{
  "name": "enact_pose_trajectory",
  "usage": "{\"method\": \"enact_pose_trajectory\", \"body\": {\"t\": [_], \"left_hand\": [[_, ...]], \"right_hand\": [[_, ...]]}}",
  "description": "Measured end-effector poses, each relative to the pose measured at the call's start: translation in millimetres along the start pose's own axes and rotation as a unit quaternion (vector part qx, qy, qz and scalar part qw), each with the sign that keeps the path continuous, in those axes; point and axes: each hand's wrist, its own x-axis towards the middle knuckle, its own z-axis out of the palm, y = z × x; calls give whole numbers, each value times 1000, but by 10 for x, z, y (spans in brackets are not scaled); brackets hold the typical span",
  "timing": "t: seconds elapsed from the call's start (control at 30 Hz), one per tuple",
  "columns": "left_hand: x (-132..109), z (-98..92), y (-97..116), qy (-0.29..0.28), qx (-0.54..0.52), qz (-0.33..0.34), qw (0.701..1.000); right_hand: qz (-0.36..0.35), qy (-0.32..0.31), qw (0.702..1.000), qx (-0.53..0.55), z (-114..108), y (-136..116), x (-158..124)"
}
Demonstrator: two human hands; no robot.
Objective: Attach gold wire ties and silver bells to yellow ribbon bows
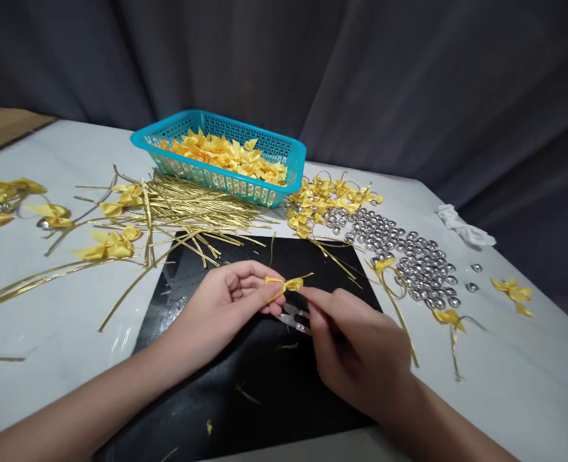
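Bow [284,287] at frame centre, pinched in your left hand [238,292]; your right hand [361,340] half-curls at its edge, grip unclear: shaping, seemingly; steadiness needed next.

Behind the white table [519,385] — a dark curtain [245,58].

Tbl [529,378] w/ bskt [297,163], mat [284,398] (blk)

Satiny cloth bow [285,286], glossy plastic basket [295,168]
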Motion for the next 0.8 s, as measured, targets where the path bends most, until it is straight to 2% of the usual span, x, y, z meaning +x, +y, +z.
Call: {"method": "enact_pose_trajectory", "body": {"t": [0.27,0.47,0.6,0.7,0.8], "left_hand": [[-12,-11,-17,1,12,27,1000],[-5,-21,-23,-7,17,33,999],[-44,-1,-40,3,80,77,994],[-103,21,-82,48,199,176,963],[-158,7,-148,87,310,303,897]], "right_hand": [[-7,8,1000,4,26,3,1],[15,1,1000,14,32,3,-25],[16,7,1000,8,47,-5,-41],[16,26,1000,5,64,-27,-71],[13,31,999,14,72,-47,-102]]}}
